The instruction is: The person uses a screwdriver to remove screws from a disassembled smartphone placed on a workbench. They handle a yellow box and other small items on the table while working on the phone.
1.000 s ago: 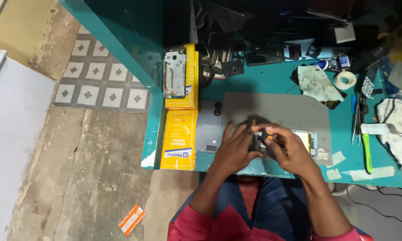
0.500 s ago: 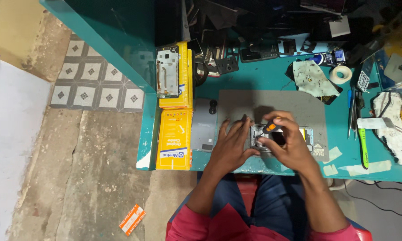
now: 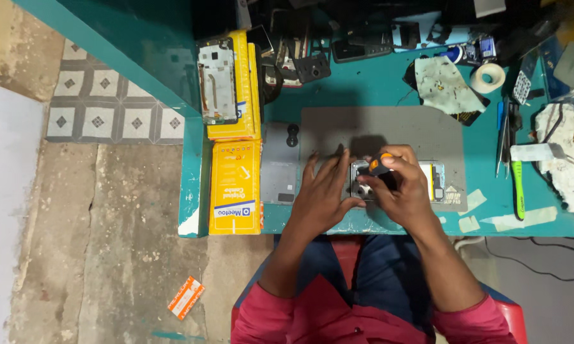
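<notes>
Left hand [image 3: 322, 197] pins the opened phone [image 3: 389, 181] flat, right hand [image 3: 405, 191] pinching an orange-capped screwdriver [image 3: 380, 162]; one slip could strip a screw.

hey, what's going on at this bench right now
A person sits at a teal workbench, bent over an opened phone that lies on a grey mat. The left hand rests flat beside the phone and steadies its edge. The right hand holds a small screwdriver with an orange cap, tip down on the phone. Yellow boxes, a tape roll and phone parts lie around.
</notes>
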